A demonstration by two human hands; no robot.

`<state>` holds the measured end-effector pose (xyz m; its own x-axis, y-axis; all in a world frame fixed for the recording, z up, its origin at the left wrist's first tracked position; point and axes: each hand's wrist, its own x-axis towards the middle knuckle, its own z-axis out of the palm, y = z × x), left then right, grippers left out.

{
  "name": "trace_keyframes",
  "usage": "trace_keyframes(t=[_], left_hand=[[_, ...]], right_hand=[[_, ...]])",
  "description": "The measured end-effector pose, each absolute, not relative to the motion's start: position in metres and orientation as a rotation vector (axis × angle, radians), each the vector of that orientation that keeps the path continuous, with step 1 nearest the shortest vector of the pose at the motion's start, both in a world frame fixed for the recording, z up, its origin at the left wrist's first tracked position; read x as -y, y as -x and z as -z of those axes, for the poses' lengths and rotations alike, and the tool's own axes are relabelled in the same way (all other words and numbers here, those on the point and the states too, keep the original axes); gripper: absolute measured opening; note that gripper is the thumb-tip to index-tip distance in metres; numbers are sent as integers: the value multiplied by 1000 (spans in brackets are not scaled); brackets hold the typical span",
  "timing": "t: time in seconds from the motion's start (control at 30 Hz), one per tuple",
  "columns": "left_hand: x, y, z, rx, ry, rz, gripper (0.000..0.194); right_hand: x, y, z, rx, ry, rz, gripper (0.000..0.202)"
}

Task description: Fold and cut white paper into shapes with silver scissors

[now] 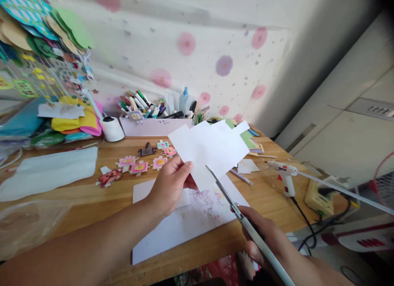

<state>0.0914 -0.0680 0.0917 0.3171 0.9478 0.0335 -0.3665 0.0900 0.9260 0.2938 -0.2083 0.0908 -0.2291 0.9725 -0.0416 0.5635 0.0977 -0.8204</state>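
My left hand [172, 181] pinches the lower left edge of a white paper [215, 150], its top edge cut in steps with a narrow strip at the upper right. In my right hand [267, 232] is a pair of long scissors [235, 208], whose blade tips lie at the paper's lower part. Whether the blades are fully closed is hard to tell. Below both hands a white sheet [166, 236] with purple and pink stains lies on the wooden table [111, 220]. Several small coloured paper pieces [138, 167] lie left of the held paper.
A white glue gun [285, 175] with a black cable stands at the right, near a power strip [320, 197]. Pens [141, 101] fill a long box [154, 127] at the back. Clear plastic [27, 226] and a white cloth-like sheet [55, 167] lie at the left.
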Motion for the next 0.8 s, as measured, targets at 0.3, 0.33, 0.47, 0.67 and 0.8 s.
trace_keyframes(t=[0.3,0.33,0.47,0.67,0.8], left_hand=[[72,-93,-93,-723,-1092,-1049,22],[72,-93,-93,-724,-1090,-1049,22],[72,-93,-92,-722,-1089,-1047,23],[72,-93,-92,-733,-1090,-1055,21],[72,-92,-93,-722,-1104,-1039,20]], right_hand=[[208,-295,-83,1888,1516,-926,65],[208,-296,-80,1898,1502,-928,64],[205,-298,-63,1859,1497,-901,72],[202,-297,-49,1828,1612,-795,82],[205,-295,-57,1853,1568,-812,76]])
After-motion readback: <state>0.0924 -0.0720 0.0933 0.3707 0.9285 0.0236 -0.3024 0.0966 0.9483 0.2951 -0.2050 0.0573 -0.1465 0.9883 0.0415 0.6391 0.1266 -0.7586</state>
